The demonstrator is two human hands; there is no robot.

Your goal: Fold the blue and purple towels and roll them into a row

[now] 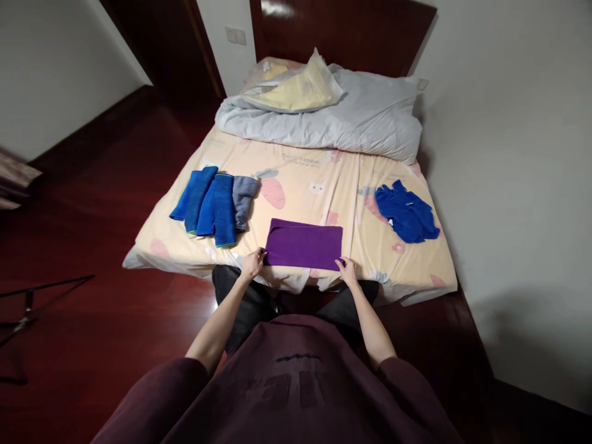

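Note:
A purple towel lies folded into a flat rectangle near the front edge of the bed, its upper layer slightly askew at the far side. My left hand pinches its near left corner. At the near right corner, the fingers of my right hand are closed on the cloth too. To the left lie several folded blue cloths, overlapping a grey cloth. A crumpled blue cloth rests in a heap on the right side of the bed.
The bed's patterned sheet is under all the cloths. A rumpled grey quilt with a pale yellow fold is bunched below the dark headboard. A white wall stands close on the right. A thin black stand is on the floor at left.

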